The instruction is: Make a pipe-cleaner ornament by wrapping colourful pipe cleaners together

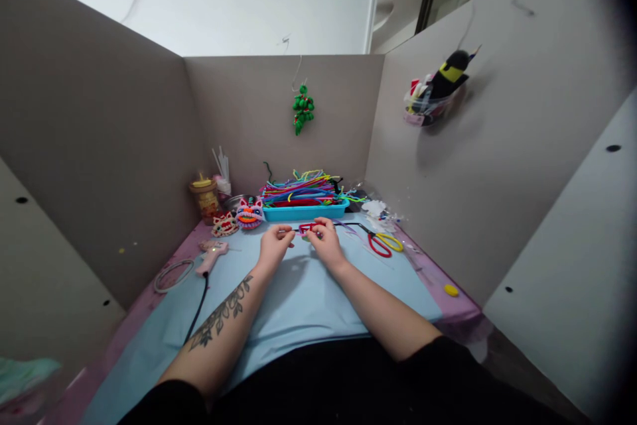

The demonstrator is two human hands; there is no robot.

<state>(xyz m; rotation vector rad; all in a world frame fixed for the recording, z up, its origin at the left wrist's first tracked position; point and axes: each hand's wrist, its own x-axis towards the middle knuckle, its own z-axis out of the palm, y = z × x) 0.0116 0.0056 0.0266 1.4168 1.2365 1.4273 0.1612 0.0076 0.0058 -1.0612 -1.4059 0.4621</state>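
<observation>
Over the blue cloth, my left hand (275,244) and my right hand (326,244) face each other, both with fingers pinched. Between them is a small red and pink pipe-cleaner piece (309,229), partly covered by the right fingers. My right hand grips this piece. A thin dark end reaches to the left fingertips, which close on it; its exact shape is too small to make out. Just behind the hands stands a blue tray (306,213) heaped with pipe cleaners (303,191) in many colours. Scissors (381,242) with red and yellow handles lie right of my right hand.
A pink glue gun (212,256) with a black cord lies at left, near a coiled pale cable (173,276). Two fuzzy animal heads, one purple (249,214), sit beside the tray. Grey panels (279,126) enclose the table; a yellow disc (451,290) lies at right.
</observation>
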